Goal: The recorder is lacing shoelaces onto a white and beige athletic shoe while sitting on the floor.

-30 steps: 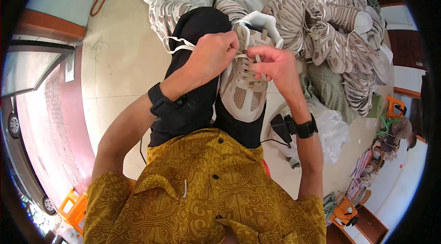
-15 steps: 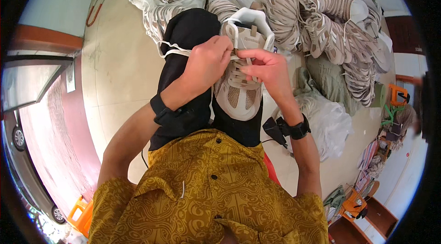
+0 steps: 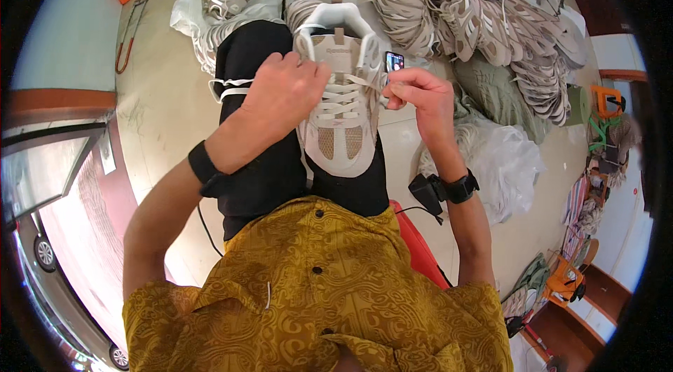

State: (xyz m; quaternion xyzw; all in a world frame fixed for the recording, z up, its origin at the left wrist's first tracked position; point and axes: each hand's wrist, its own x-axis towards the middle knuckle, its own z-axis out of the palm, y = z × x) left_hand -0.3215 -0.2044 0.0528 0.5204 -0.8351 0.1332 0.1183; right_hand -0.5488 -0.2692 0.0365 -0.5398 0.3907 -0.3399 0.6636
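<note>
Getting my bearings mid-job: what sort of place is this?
Probably a small shoe workshop: heaps of matching beige shoe pieces on the tiled floor, a translucent plastic bag near them, and a sneaker on the person's right leg.

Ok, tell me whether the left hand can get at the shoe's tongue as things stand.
Probably yes: the tongue of the shoe shows bare close beside the left hand, and the lace running toward the right hand crosses nearer the toe, seemingly leaving the tongue's top free.
</note>
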